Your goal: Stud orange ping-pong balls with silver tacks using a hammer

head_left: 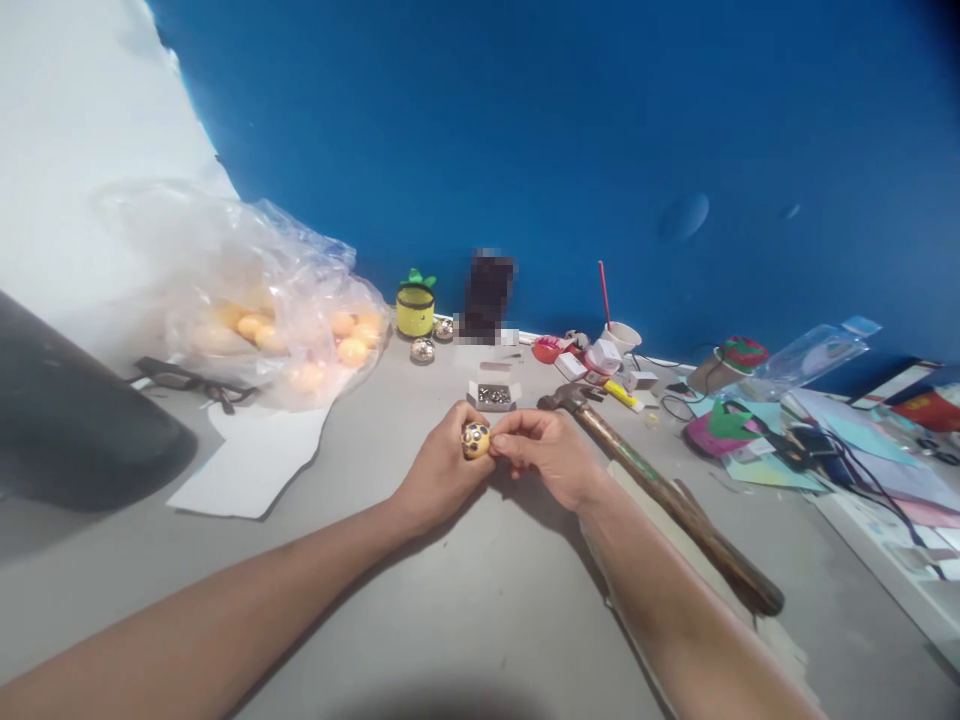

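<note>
My left hand [439, 470] is closed around a small yellow ball [475, 440] studded with dark shiny pieces, holding it above the grey table [420, 620]. My right hand [547, 450] meets it from the right, thumb and fingers pinched against the ball's side; whether a small piece sits in the pinch I cannot make out. A small open white box of shiny pieces [493, 394] lies just beyond both hands.
A wooden-handled hammer [660, 490] lies right of my right hand. A clear plastic bag of yellow balls [277, 320] sits at left, with glasses [187, 380] and white paper [251, 460]. A yellow pot [415, 310], cup with red straw [619, 335] and coloured paper clutter [825, 440] lie behind and right.
</note>
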`<action>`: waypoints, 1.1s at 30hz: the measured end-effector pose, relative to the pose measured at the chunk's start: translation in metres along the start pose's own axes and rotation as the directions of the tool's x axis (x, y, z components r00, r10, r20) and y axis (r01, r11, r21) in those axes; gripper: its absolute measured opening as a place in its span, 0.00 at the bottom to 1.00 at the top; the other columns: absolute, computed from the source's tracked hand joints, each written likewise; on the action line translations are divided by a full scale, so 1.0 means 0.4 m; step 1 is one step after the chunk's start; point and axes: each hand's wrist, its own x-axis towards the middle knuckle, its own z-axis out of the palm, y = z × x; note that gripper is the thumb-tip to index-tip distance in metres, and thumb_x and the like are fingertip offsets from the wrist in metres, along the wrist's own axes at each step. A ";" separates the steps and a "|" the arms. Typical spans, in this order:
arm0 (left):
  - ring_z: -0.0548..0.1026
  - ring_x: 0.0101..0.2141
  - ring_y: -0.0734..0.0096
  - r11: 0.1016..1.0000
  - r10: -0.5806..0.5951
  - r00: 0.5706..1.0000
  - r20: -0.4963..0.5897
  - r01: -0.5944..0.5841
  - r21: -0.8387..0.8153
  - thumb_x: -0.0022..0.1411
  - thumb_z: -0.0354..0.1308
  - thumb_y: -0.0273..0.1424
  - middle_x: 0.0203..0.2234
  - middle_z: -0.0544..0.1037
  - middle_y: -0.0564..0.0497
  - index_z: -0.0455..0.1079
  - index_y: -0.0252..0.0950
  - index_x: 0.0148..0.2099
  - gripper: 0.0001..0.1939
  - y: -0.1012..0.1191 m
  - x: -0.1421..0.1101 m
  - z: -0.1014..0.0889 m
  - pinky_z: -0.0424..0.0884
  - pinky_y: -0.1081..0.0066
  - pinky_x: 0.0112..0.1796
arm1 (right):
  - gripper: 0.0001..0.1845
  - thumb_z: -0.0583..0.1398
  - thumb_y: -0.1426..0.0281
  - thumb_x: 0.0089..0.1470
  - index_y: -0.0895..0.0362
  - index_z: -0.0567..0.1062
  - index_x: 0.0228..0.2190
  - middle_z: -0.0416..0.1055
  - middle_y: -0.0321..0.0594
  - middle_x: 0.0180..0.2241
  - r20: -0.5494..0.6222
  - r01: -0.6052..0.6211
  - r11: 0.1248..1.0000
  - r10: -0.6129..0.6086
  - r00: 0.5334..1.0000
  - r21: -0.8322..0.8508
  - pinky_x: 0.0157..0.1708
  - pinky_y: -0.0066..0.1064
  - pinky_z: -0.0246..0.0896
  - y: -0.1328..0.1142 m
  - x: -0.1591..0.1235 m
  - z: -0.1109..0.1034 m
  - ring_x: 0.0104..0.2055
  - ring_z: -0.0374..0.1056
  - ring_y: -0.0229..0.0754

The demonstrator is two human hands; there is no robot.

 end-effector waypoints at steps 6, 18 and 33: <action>0.73 0.32 0.69 0.996 0.086 0.995 0.058 -0.088 0.024 0.57 0.59 0.33 0.33 0.77 0.54 0.67 0.37 0.42 0.10 -0.002 0.006 -0.004 0.67 0.72 0.32 | 0.16 0.76 0.61 0.37 0.58 0.82 0.25 0.75 0.35 0.23 0.002 -0.045 0.998 0.045 0.999 0.036 0.22 0.26 0.59 -0.006 -0.003 0.004 0.20 0.62 0.31; 0.68 0.28 0.72 0.981 0.164 0.986 0.028 -0.166 0.095 0.59 0.56 0.30 0.27 0.72 0.57 0.63 0.39 0.36 0.04 -0.026 0.008 0.001 0.62 0.73 0.30 | 0.16 0.77 0.62 0.34 0.58 0.81 0.24 0.75 0.35 0.22 -0.001 -0.112 0.987 0.113 0.994 0.113 0.22 0.24 0.58 -0.002 -0.005 0.016 0.21 0.61 0.30; 0.66 0.26 0.73 0.997 0.055 0.998 -0.040 -0.052 0.062 0.51 0.56 0.24 0.23 0.70 0.59 0.61 0.39 0.32 0.08 -0.018 -0.001 0.006 0.60 0.74 0.26 | 0.13 0.74 0.68 0.34 0.57 0.77 0.20 0.74 0.35 0.21 -0.118 -0.026 0.993 0.040 0.992 0.114 0.23 0.28 0.71 0.013 -0.008 0.065 0.23 0.69 0.35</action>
